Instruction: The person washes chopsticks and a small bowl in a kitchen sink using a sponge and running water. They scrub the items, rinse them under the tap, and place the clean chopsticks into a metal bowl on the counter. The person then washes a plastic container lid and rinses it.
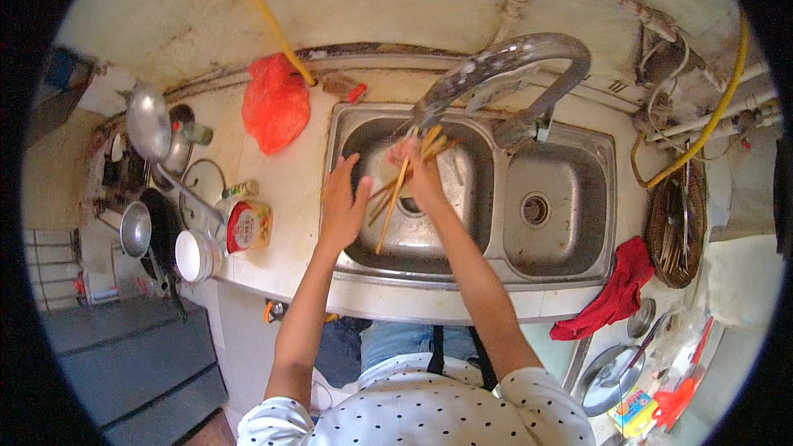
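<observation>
A loose bundle of chopsticks (393, 201) is gripped in my right hand (416, 167), above the left basin (477, 198) of a stainless steel double sink. The sticks fan out at both ends of my fist, and one lighter stick points down toward the basin's front. My left hand (344, 201) hovers near the basin's left rim, fingers spread and holding nothing. Just behind my right hand curves the grey faucet spout (458, 83). The basin drain (409, 205) shows partly behind the sticks.
An orange-red plastic bag (276, 105) lies left of the sink, near a printed container (249, 227) and a white tub (197, 255). On the right are the second basin (557, 235), a red cloth (610, 297) over the counter edge, and a woven basket (675, 235) of chopsticks.
</observation>
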The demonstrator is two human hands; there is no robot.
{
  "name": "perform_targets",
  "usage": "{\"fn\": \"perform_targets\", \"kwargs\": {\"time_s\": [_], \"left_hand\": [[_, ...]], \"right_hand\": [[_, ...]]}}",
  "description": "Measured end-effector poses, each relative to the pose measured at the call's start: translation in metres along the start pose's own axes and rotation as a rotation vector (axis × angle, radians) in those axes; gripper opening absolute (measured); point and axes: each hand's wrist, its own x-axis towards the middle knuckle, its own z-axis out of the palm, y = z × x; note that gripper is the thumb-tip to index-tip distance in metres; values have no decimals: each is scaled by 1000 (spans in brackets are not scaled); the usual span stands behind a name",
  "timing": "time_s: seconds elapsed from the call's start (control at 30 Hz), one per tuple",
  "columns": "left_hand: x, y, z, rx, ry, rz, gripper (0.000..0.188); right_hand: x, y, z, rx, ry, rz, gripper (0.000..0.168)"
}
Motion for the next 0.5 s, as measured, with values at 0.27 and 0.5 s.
{"fn": "perform_targets", "kwargs": {"time_s": [0.27, 0.5], "left_hand": [[-8, 1, 15, -203, -270, -58, 40], [-23, 7, 24, -138, -236, -98, 40]], "right_hand": [[19, -57, 27, -15, -177, 10, 30], [-14, -35, 32, 453, -149, 435, 14]]}}
